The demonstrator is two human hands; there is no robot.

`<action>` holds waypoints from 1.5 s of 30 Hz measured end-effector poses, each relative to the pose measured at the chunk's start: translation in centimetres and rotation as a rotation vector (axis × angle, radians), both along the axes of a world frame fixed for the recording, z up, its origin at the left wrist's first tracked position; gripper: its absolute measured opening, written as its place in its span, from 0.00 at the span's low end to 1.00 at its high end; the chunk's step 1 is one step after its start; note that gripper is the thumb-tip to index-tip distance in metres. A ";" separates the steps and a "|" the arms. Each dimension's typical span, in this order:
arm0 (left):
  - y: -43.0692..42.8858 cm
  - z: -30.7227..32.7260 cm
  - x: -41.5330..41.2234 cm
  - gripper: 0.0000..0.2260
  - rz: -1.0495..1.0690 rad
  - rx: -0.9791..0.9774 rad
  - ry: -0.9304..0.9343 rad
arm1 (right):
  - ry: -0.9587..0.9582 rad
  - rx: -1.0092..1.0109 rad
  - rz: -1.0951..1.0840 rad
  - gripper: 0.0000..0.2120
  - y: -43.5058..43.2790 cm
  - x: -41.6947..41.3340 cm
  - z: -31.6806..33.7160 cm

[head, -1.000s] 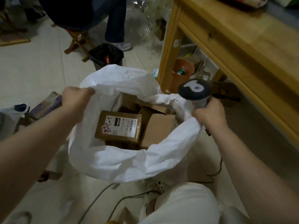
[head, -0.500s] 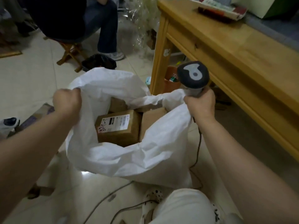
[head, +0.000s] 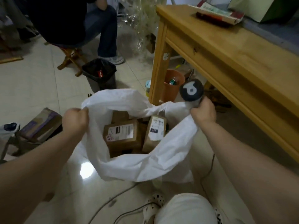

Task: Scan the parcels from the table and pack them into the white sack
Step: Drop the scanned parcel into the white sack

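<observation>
Down on a pale tiled floor, a large white plastic sack [head: 145, 165] stands open, seen from above by the person holding it. At the sack's left rim, the left hand [head: 75, 121] is closed tightly on a bunched fold of the plastic. At the sack's right rim, the right hand [head: 203, 113] is curled round the handle of a dark round-headed handheld scanner [head: 191, 90], with the sack's edge gathered in the same grip; the scanner's head points up and away from the sack. Together the hands pull the mouth wide. Inside the sack lie several packed boxes: a brown cardboard parcel with a wide white label [head: 123, 136] sits left of centre, and a narrower brown parcel [head: 155, 133] leans upright just beside it on the right, its label facing up. Right of the sack stands a light wooden table [head: 226, 50], with a folded printed paper [head: 218, 13] on its far end. Between the sack and the table leg sits an orange plastic bucket [head: 173, 81]. Beyond the sack is a black waste bin [head: 100, 75], and past that a seated person in dark clothes [head: 72, 21]. Left of the sack lies a flattened purple-printed carton [head: 40, 125]. A thin cable [head: 208, 167] trails on the floor near the sack's right side.
</observation>
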State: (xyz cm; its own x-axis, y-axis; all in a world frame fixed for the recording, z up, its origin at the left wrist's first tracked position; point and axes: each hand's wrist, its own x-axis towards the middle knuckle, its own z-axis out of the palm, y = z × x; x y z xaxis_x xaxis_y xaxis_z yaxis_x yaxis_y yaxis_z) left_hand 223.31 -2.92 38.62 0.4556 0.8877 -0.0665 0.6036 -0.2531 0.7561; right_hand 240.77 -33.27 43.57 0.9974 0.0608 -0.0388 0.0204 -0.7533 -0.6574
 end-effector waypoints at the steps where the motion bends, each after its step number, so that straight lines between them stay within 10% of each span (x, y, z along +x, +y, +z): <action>1: 0.0 0.6 0.4 0.15 0.041 0.021 -0.053 | -0.069 0.047 -0.006 0.16 0.6 0.1 0.8; 17: -3.9 -8.0 -4.8 0.15 0.068 -0.504 0.248 | 0.343 -0.268 -0.007 0.15 -6.7 -4.2 -9.4; 22: -3.0 -8.1 -5.4 0.14 0.076 -0.384 0.391 | 0.443 -0.281 0.118 0.19 -6.6 -4.2 -9.4; 27: -4.8 -7.2 -5.0 0.35 0.127 -0.371 0.565 | 0.464 -0.336 0.212 0.18 -6.3 -5.0 -8.7; 45: -26.3 9.6 3.4 0.35 -0.919 0.422 0.271 | 0.382 0.357 -0.157 0.07 -15.4 -11.5 7.2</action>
State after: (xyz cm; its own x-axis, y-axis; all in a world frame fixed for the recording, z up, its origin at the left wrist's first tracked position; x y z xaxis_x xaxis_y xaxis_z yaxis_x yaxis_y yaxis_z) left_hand 226.74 -29.19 48.21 0.9829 0.1816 -0.0321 0.1806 -0.9122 0.3678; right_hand 229.28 -48.69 50.74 0.9144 -0.0114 -0.4047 -0.3649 -0.4565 -0.8115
